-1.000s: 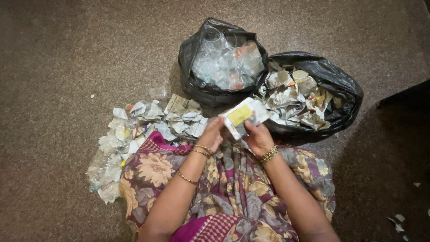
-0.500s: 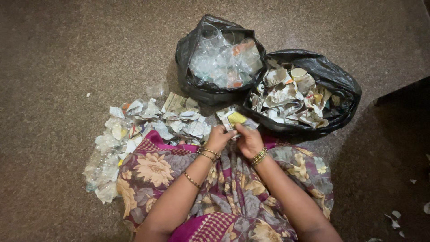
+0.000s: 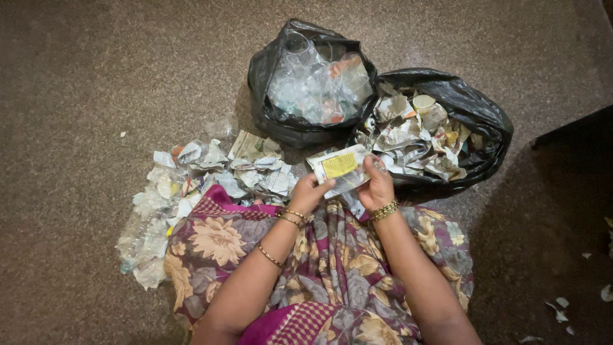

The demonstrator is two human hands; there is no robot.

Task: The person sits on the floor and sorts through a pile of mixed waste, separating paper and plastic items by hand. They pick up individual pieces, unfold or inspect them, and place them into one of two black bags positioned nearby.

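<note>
Centrally, I see my left hand (image 3: pixel 308 192) and right hand (image 3: pixel 378 185) both grasping a crumpled wrapper with a yellow label (image 3: pixel 340 167), above the lap, just before the paper-filled black bag (image 3: pixel 485 121). Risk: pinched thinly at its edges, it may tear or slip onto the loose scrap pile (image 3: pixel 211 172).

Gold bangles (image 3: pixel 385 210) circle both bare wrists above a maroon floral garment (image 3: pixel 332 268) with beige flowers.

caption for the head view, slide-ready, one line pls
Both hands, left hand and right hand, hold a crumpled wrapper with a yellow label before two black bags of plastic and paper scraps.
</note>
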